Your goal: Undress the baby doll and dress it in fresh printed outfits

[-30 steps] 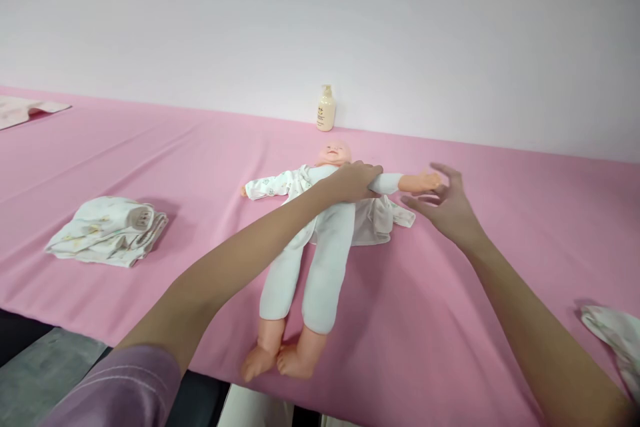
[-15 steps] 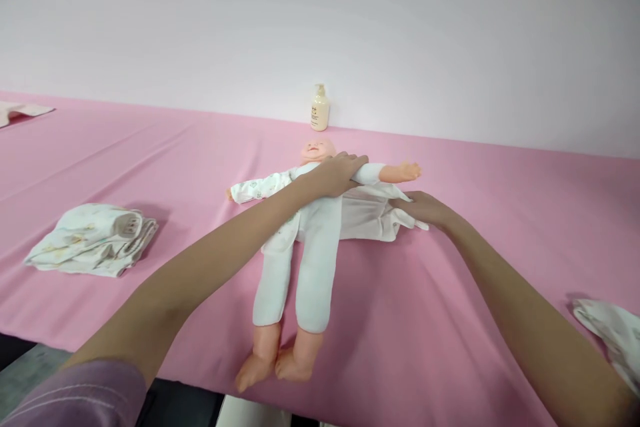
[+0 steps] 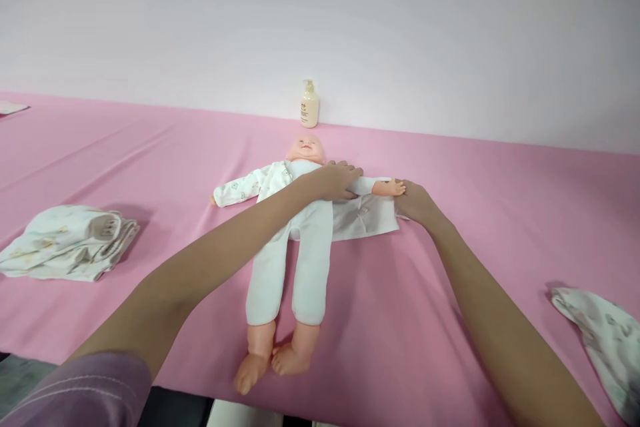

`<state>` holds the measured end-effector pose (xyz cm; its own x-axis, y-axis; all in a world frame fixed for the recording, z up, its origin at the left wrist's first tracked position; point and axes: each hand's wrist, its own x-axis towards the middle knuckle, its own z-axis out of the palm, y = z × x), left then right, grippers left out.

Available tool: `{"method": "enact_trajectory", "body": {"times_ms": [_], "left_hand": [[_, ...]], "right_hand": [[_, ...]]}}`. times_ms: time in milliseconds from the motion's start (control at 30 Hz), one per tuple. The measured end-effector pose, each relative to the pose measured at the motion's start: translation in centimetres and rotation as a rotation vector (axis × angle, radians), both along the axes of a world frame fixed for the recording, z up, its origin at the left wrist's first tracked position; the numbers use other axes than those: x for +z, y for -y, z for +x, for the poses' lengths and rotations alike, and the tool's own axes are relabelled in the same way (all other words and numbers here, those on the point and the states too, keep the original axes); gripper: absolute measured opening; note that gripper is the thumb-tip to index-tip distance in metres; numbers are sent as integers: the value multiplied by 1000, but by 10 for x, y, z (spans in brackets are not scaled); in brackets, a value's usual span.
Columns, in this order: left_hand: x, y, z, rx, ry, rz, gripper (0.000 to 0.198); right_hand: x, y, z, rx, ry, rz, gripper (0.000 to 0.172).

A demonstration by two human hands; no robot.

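A baby doll (image 3: pixel 313 273) with a white cloth body lies on its back on the pink-covered table. One sleeve of a white patterned baby shirt (image 3: pixel 240 188) covers its arm on the left; the shirt's other half is spread beneath the arm on the right. My left hand (image 3: pixel 340 181) reaches across the doll's chest, closed around its upper arm on the right. Beside the doll's small hand, my right hand (image 3: pixel 416 203) grips the outer edge of the shirt. Its fingertips are partly hidden by the doll's hand and the cloth.
A cream pump bottle (image 3: pixel 309 107) stands by the wall beyond the doll's head. Folded patterned clothes (image 3: pixel 65 243) lie at the left, and another piece of patterned cloth (image 3: pixel 603 340) at the right. The pink table cover (image 3: pixel 400 347) ends at the front edge.
My right hand has moved up toward the doll's hand, and the shirt's loose half lies flatter with a straighter edge. The doll's arm now points slightly lower. My view has shifted a little right.
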<state>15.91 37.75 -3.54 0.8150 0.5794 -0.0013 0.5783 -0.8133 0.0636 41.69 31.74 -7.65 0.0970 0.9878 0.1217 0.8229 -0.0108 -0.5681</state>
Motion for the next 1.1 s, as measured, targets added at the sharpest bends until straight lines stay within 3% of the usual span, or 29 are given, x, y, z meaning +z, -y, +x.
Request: {"method": "enact_trajectory", "body": {"times_ms": [67, 133, 233, 300, 400, 500, 633, 867, 1100], "left_hand": [[0, 0, 0, -44, 44, -23, 48], [1, 1, -4, -43, 107, -19, 51], [3, 0, -16, -21, 261, -38, 53], [5, -1, -25, -14, 370, -55, 54], [6, 0, -31, 0, 435, -15, 57], [6, 4, -28, 10, 347, 69, 62], [3, 7, -17, 58, 193, 139, 58], [-5, 2, -10, 121, 91, 184, 50], [-10, 4, -3, 109, 10, 195, 65]], "right_hand": [[0, -2, 5, -28, -73, 32, 19], [2, -2, 4, -93, -346, 14, 19], [3, 0, -5, -173, -834, -161, 17], [2, 3, -14, -162, -954, -281, 19], [1, 8, -23, -138, -925, -345, 34], [2, 12, -24, -150, -696, -245, 44], [8, 13, -22, -237, -558, -144, 26], [29, 19, -31, -279, -535, -17, 15], [41, 22, -45, -352, -722, 23, 21]]}}
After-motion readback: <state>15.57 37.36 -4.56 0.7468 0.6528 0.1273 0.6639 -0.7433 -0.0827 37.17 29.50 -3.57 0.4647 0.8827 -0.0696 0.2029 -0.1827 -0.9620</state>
